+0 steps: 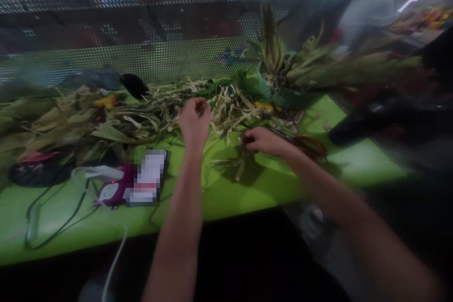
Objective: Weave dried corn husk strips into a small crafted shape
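Note:
My left hand (195, 112) reaches over the pile of dried leaf strips (230, 108) at the back of the green table. Its fingers are curled together, and what they hold, if anything, cannot be made out. Lower and to the right, my right hand (261, 140) is closed in a pinch. A few pale, narrow leaf strips (240, 167) hang from its fingertips just above the table. Blur hides the finer detail of both hands. Just beyond the right wrist, what looks like scissors (307, 144) with orange-brown handles lies partly hidden.
A phone (148, 177) lies beside a purple device (115, 188) with cables on the green table (244, 198). Broad dry leaves (71, 113) heap at left. A teal basket (279, 92) holds upright leaves. A dark cylindrical object (357, 115) juts in at right. Perforated mesh (159, 61) rises behind.

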Demonstrator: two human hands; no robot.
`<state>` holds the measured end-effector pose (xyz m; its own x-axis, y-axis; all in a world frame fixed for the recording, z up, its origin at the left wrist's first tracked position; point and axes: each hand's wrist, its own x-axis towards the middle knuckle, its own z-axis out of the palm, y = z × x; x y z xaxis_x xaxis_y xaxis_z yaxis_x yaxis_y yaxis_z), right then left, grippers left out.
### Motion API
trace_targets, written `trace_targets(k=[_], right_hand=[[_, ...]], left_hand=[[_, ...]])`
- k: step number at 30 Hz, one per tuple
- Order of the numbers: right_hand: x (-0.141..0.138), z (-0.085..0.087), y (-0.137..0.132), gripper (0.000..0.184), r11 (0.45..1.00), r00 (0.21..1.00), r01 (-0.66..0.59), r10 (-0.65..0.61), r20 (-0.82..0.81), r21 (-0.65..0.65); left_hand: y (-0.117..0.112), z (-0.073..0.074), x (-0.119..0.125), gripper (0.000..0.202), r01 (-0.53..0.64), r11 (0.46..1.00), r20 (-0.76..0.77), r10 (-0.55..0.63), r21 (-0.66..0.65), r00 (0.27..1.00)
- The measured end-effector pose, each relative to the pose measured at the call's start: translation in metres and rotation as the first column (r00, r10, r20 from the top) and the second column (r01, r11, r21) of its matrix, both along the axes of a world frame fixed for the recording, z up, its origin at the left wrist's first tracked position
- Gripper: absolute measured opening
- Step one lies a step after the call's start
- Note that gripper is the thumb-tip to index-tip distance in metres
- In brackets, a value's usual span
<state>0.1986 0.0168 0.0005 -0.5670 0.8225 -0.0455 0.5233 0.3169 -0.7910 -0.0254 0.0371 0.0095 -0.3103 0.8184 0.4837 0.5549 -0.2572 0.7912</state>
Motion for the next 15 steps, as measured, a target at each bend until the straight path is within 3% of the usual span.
trace_targets(k=[2, 5, 7, 11, 15], right_hand=[[0.0, 0.006, 0.003, 0.01, 0.999, 0.998, 0.021, -0.018, -0.067, 0.037], [0.003, 0.023, 0.006, 0.016, 0.986, 0.987, 0.083, -0.062, -0.145, 0.143], [0.003, 0.033, 0.007, 0.017, 0.965, 0.976, 0.144, -0.102, -0.194, 0.218], [-0.001, 0.037, 0.007, 0.016, 0.923, 0.941, 0.262, -0.181, -0.285, 0.28], [-0.001, 0.033, 0.002, 0.015, 0.913, 0.899, 0.286, -0.151, -0.412, 0.291]], left_hand=[[-0.007, 0.003, 0.009, 0.019, 0.213, 0.968, 0.041, -0.209, -0.133, 0.977], [-0.019, 0.009, 0.02, 0.02, 0.489, 0.819, 0.17, -0.458, -0.301, 0.872], [-0.026, 0.012, 0.026, 0.017, 0.601, 0.727, 0.257, -0.543, -0.332, 0.8], [-0.033, 0.013, 0.035, 0.016, 0.727, 0.604, 0.331, -0.648, -0.326, 0.686], [-0.029, 0.005, 0.044, 0.021, 0.74, 0.591, 0.38, -0.635, -0.322, 0.673]])
